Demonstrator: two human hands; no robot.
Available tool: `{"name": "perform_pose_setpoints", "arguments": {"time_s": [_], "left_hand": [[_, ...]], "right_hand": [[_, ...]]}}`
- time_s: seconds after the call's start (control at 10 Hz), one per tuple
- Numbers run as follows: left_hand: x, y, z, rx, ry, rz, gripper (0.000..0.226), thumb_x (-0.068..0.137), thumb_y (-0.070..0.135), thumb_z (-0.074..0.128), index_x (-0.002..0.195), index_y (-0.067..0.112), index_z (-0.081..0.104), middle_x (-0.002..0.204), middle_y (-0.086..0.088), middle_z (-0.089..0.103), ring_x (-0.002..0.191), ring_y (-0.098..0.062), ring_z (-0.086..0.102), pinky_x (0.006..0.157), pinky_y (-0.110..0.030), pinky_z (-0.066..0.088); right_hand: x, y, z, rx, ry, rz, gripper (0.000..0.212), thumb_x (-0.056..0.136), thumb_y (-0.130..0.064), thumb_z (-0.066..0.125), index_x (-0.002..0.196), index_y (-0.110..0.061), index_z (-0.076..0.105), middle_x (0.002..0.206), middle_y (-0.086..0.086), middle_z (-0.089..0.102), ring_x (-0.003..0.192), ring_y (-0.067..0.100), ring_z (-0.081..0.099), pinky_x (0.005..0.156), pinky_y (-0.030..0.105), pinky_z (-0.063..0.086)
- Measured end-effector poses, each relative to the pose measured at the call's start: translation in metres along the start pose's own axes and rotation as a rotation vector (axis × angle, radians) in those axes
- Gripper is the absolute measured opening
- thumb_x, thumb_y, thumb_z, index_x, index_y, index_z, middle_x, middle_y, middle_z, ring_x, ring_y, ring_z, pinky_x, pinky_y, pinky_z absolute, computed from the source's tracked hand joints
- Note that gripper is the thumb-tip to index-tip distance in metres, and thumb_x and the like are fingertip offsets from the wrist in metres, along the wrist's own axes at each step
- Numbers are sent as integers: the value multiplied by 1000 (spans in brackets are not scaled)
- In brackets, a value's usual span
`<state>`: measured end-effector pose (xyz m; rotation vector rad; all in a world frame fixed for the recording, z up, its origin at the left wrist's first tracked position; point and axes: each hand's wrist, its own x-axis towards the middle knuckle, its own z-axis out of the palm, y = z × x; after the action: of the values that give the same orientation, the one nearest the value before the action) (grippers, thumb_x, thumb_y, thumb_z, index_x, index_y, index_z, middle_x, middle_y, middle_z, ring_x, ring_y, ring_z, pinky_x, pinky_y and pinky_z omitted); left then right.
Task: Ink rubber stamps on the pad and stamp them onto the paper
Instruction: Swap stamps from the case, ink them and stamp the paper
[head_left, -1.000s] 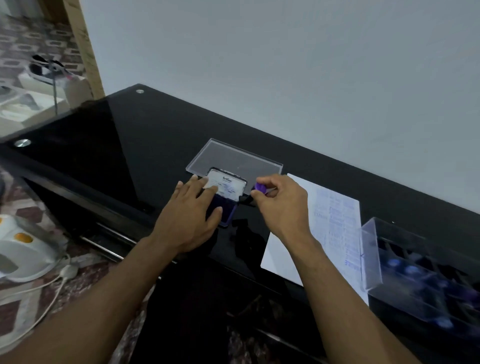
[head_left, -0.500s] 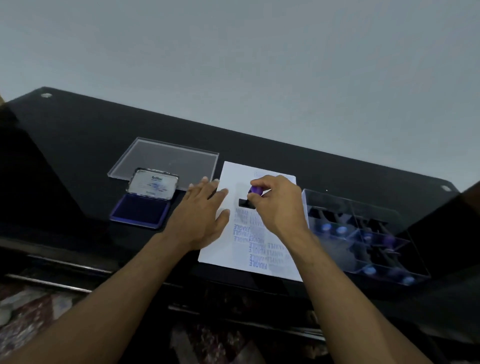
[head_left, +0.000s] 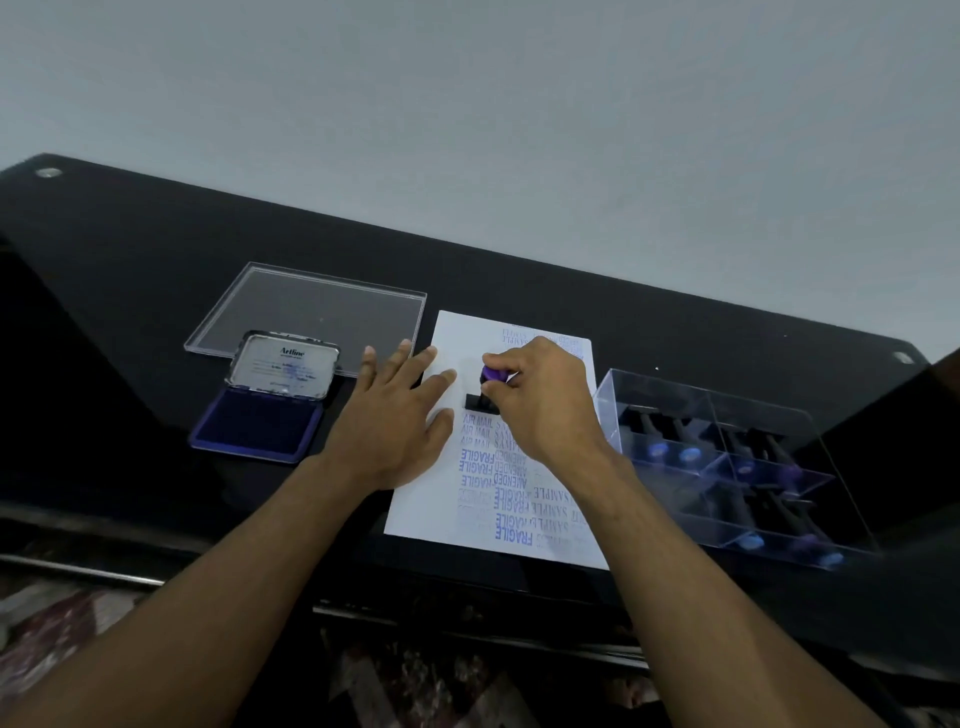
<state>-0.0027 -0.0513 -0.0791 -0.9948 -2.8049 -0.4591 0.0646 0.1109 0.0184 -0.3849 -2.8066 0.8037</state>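
Right hand (head_left: 545, 402) grip: fingers curled around purple-knobbed stamp (head_left: 488, 387), black base down on paper (head_left: 452, 332), just above AIR MAIL prints. Left hand (head_left: 400, 415) flat, fingers spread, holding nothing, pressing paper's left edge. Ink pad (head_left: 257, 431) open on black tabletop (head_left: 130, 270) left of paper, lid up. Clear lid (head_left: 311, 309) behind pad. Clear compartment box (head_left: 727, 457) with more stamps right of paper.

Right hand (head_left: 545, 410) gripping stamp (head_left: 485, 392) on paper (head_left: 566, 530), left hand (head_left: 395, 421) flat beside.
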Motion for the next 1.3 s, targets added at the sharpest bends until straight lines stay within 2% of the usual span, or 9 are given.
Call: {"name": "perform_pose_setpoints", "arguments": {"time_s": [0.6, 0.8, 1.0, 1.3], "left_hand": [[0, -2, 6, 14, 30, -4, 64, 94, 53, 22, 147, 26, 48, 160, -7, 36, 154, -29, 19, 124, -58, 3], [1, -2, 5, 22, 26, -7, 66, 94, 54, 20, 148, 27, 46, 161, -7, 35, 154, -29, 17, 124, -58, 2], [0, -3, 7, 25, 34, -4, 63, 95, 52, 24, 148, 27, 48, 160, -7, 36, 154, -29, 18, 124, -57, 1], [0, -3, 7, 21, 31, -5, 67, 93, 54, 19, 148, 27, 46, 161, -6, 35, 154, -28, 17, 124, -58, 1]], "right_hand": [[3, -2, 5, -5, -11, 7, 25, 87, -18, 74, 112, -14, 74, 114, -1, 69, 94, 13, 64, 87, 20, 48], [5, 1, 6, -14, -9, -6, 24, 87, -18, 74, 111, -15, 75, 113, -1, 68, 85, 6, 54, 84, 17, 44], [7, 2, 7, -17, -24, 2, 24, 86, -18, 75, 110, -16, 75, 115, -2, 69, 85, 6, 55, 87, 20, 47], [8, 2, 8, -14, -22, -4, 24, 85, -17, 75, 109, -16, 75, 113, -2, 70, 84, 5, 55, 83, 17, 44]]}}
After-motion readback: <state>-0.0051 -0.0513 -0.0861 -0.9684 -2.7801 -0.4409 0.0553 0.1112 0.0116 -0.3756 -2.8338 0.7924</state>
